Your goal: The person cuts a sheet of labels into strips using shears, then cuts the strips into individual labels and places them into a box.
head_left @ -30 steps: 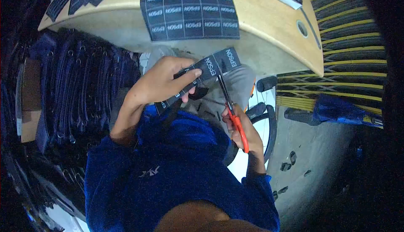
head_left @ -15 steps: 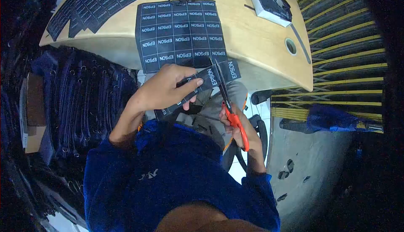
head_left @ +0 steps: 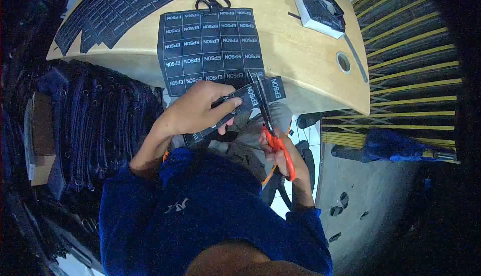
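Note:
My left hand [head_left: 198, 106] is closed on a strip of black EPSON labels [head_left: 249, 98], thumb on top and fingers beneath. In my right hand [head_left: 277, 148] are red-handled scissors [head_left: 282, 156], their blades across the strip near its right end, by the last label. Beyond the strip a black sheet of EPSON labels [head_left: 205, 40] lies on the table and hangs over its front edge. Black-handled scissors [head_left: 213, 1] rest at the sheet's top edge.
More label sheets [head_left: 120, 10] cover the left of the curved wooden table [head_left: 285, 50]. A white box [head_left: 320, 13] with cut labels stands at right, near a round hole [head_left: 343, 61]. Dark bags [head_left: 100, 125] are stacked at left, a yellow-slatted folding gate [head_left: 406, 70] stands right.
The table and its items sit slightly lower in view, as the camera has tilted. Both hands keep their hold, and the scissors' blades stay across the strip.

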### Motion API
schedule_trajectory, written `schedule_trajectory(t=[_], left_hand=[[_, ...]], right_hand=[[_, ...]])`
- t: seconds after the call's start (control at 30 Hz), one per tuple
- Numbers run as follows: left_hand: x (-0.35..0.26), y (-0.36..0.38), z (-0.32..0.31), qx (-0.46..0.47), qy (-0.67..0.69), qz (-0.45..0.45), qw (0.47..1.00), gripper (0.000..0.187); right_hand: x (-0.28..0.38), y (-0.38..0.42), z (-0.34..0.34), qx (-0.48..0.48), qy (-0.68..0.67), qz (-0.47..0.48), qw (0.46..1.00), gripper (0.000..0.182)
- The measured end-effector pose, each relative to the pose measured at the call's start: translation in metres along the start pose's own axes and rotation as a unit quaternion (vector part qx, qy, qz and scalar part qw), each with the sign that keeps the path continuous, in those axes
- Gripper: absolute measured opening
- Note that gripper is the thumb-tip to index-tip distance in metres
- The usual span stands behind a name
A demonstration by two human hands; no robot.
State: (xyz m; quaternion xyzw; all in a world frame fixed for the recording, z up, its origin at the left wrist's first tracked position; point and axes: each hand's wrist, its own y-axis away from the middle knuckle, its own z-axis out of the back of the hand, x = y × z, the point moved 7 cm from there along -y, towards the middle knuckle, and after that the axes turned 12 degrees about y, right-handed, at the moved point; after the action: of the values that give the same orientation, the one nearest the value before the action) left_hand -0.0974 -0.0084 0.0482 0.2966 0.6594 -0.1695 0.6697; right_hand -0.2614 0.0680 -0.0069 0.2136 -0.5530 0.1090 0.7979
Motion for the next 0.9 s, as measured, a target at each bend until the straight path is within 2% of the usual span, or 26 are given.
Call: schedule_trajectory(t=[0.13,0.33,0.4,0.5,0.6,0.9], left_hand=[[0.0,-0.006,0.002,0.005,-0.016,0.0,1.0,0.025],[-0.004,-0.018,0.006,0.017,-0.049,-0.024,0.998,0.026],[-0.005,-0.023,0.007,0.016,-0.028,-0.013,0.999,0.026],[-0.011,-0.03,0.008,0.02,-0.031,-0.009,0.999,0.026],[-0.018,-0.037,0.01,0.022,-0.038,-0.007,0.999,0.027],[-0.038,-0.052,0.013,0.034,-0.077,0.005,0.996,0.026]], right_hand=[[0.001,-0.003,0.002,-0.004,0.004,0.003,1.0,0.082],[-0.004,-0.007,0.009,-0.006,0.029,-0.056,0.998,0.068],[-0.006,-0.01,0.012,0.001,0.036,-0.034,0.999,0.063],[-0.003,-0.014,0.023,-0.042,0.082,-0.029,0.995,0.058],[-0.01,-0.016,0.027,-0.03,0.063,-0.048,0.996,0.055],[-0.003,-0.025,0.039,-0.065,0.03,-0.026,0.997,0.05]])
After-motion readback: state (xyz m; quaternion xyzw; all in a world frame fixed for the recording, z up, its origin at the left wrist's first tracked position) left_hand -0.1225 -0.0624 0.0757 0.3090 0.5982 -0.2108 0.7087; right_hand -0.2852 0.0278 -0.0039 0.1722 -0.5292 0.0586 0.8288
